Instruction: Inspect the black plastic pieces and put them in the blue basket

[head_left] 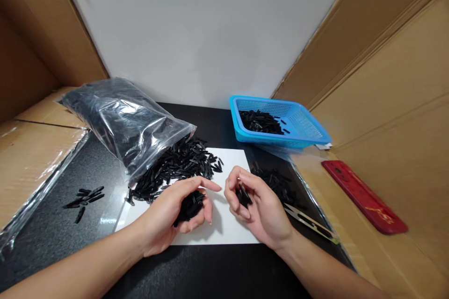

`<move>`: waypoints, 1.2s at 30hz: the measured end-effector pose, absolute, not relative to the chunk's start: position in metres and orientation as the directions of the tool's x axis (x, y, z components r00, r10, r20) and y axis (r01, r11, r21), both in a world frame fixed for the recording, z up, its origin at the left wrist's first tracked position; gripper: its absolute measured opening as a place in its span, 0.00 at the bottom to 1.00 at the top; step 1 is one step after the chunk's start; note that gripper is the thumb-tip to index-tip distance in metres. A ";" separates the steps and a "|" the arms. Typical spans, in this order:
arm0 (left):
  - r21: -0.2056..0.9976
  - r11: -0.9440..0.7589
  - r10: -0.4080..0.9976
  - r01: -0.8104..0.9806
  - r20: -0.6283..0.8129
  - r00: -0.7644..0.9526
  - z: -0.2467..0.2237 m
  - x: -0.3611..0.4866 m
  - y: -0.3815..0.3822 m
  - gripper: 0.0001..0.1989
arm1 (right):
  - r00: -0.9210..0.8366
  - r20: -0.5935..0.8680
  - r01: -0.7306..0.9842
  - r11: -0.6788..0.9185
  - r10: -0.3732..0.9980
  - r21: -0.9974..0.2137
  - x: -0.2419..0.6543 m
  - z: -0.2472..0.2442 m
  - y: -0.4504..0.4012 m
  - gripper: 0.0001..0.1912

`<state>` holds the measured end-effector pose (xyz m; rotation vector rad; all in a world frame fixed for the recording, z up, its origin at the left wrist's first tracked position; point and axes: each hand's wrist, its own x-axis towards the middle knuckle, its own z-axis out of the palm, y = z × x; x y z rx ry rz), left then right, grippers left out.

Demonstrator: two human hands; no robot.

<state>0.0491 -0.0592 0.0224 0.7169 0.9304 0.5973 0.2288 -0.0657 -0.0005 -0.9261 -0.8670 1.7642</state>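
Note:
My left hand [175, 212] is cupped around a clump of small black pieces [190, 205], its index finger stretched toward the other hand. Fingers curled, my right hand [257, 205] holds a few more black pieces [242, 195]. A small gap separates the two hands above a white sheet [224, 233]. Behind my left hand, a heap of slender black pieces [178, 161] spills over the sheet's back left part. The mouth end of a clear plastic bag [122, 117], filled with dark contents, rests against that heap.
At the back right stands a blue basket [305, 124] with black pieces inside. More black pieces [277, 184] and a flat metal tool [312, 225] lie right of the sheet. A red case [365, 196] is farther right. Several pieces [84, 198] lie far left. Cardboard [386, 79] flanks the table.

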 end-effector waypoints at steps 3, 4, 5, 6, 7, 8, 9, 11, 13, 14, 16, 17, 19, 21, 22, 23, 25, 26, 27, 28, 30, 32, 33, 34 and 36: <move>0.765 0.625 0.721 -0.155 -0.489 0.490 0.021 0.050 -0.060 0.18 | -0.270 -0.179 -0.237 -0.245 0.946 -0.940 0.227 -0.001 -0.066 0.15; 0.763 0.627 0.720 -0.158 -0.490 0.491 0.021 0.051 -0.061 0.18 | -0.248 -0.139 -0.128 -0.175 0.959 -0.976 0.225 -0.001 -0.066 0.13; 0.759 0.631 0.719 -0.160 -0.494 0.490 0.020 0.052 -0.061 0.18 | -0.232 -0.089 -0.019 -0.096 0.969 -0.995 0.224 -0.001 -0.068 0.10; 0.753 0.637 0.716 -0.163 -0.500 0.486 0.020 0.052 -0.061 0.17 | -0.229 -0.040 0.073 -0.024 0.972 -0.997 0.222 -0.001 -0.069 0.08; 0.746 0.645 0.714 -0.166 -0.510 0.480 0.020 0.053 -0.062 0.17 | -0.238 -0.005 0.142 0.030 0.971 -0.989 0.221 -0.001 -0.071 0.06; 0.740 0.651 0.713 -0.170 -0.518 0.473 0.019 0.054 -0.062 0.16 | -0.254 0.014 0.188 0.063 0.967 -0.980 0.220 -0.002 -0.072 0.06; 0.735 0.655 0.711 -0.173 -0.523 0.469 0.019 0.054 -0.062 0.15 | -0.267 0.024 0.208 0.082 0.963 -0.975 0.219 -0.002 -0.073 0.06; 0.732 0.658 0.709 -0.178 -0.523 0.472 0.021 0.054 -0.062 0.14 | -0.263 0.039 0.211 0.096 0.964 -0.973 0.219 -0.002 -0.075 0.08; 0.740 0.650 0.710 -0.173 -0.511 0.484 0.023 0.053 -0.062 0.14 | -0.201 0.068 0.208 0.110 0.977 -0.972 0.220 -0.003 -0.074 0.08; 0.747 0.643 0.713 -0.166 -0.505 0.487 0.024 0.053 -0.061 0.14 | -0.163 0.082 0.212 0.116 0.983 -0.970 0.222 -0.003 -0.073 0.08; 0.761 0.632 0.718 -0.146 -0.505 0.479 0.026 0.053 -0.060 0.15 | -0.110 0.096 0.231 0.119 0.989 -0.966 0.224 -0.004 -0.071 0.09; 0.763 0.631 0.720 -0.139 -0.509 0.472 0.027 0.052 -0.059 0.15 | -0.096 0.094 0.235 0.114 0.991 -0.965 0.226 -0.004 -0.071 0.10; 0.765 0.629 0.722 -0.136 -0.511 0.467 0.026 0.052 -0.058 0.15 | -0.084 0.077 0.226 0.094 0.993 -0.970 0.228 -0.004 -0.070 0.10; 0.767 0.628 0.719 -0.135 -0.504 0.478 0.024 0.051 -0.058 0.13 | -0.077 0.069 0.215 0.084 0.995 -0.973 0.228 -0.004 -0.070 0.10; 0.768 0.626 0.717 -0.134 -0.499 0.487 0.023 0.051 -0.058 0.13 | -0.074 0.071 0.212 0.085 0.995 -0.973 0.229 -0.004 -0.070 0.10; 0.770 0.624 0.715 -0.133 -0.495 0.493 0.022 0.051 -0.057 0.12 | -0.072 0.076 0.210 0.090 0.995 -0.973 0.229 -0.004 -0.070 0.11; 0.774 0.619 0.714 -0.132 -0.486 0.504 0.020 0.050 -0.057 0.13 | -0.068 0.083 0.214 0.096 0.994 -0.972 0.229 -0.004 -0.070 0.11; 0.777 0.615 0.715 -0.131 -0.481 0.508 0.019 0.050 -0.057 0.13 | -0.068 0.083 0.220 0.096 0.994 -0.971 0.229 -0.004 -0.070 0.10; 0.782 0.610 0.717 -0.131 -0.474 0.511 0.018 0.050 -0.057 0.13 | -0.071 0.081 0.228 0.096 0.994 -0.969 0.229 -0.004 -0.070 0.10; 0.786 0.605 0.720 -0.131 -0.469 0.512 0.018 0.049 -0.057 0.13 | -0.075 0.081 0.236 0.097 0.994 -0.967 0.229 -0.004 -0.070 0.10; 0.788 0.602 0.720 -0.127 -0.467 0.513 0.017 0.049 -0.057 0.12 | -0.090 0.089 0.252 0.109 0.992 -0.961 0.229 -0.005 -0.070 0.10; 0.784 0.608 0.716 -0.121 -0.476 0.510 0.018 0.048 -0.058 0.12 | -0.112 0.092 0.257 0.118 0.989 -0.959 0.229 -0.005 -0.070 0.11; 0.780 0.615 0.712 -0.116 -0.485 0.508 0.018 0.048 -0.058 0.12 | -0.118 0.088 0.252 0.116 0.989 -0.961 0.230 -0.004 -0.070 0.11; 0.776 0.621 0.708 -0.109 -0.497 0.502 0.019 0.049 -0.058 0.13 | -0.120 0.079 0.241 0.107 0.990 -0.965 0.230 -0.004 -0.070 0.11; 0.772 0.628 0.705 -0.098 -0.512 0.490 0.022 0.049 -0.058 0.14 | -0.107 0.057 0.208 0.078 0.993 -0.975 0.230 -0.003 -0.069 0.10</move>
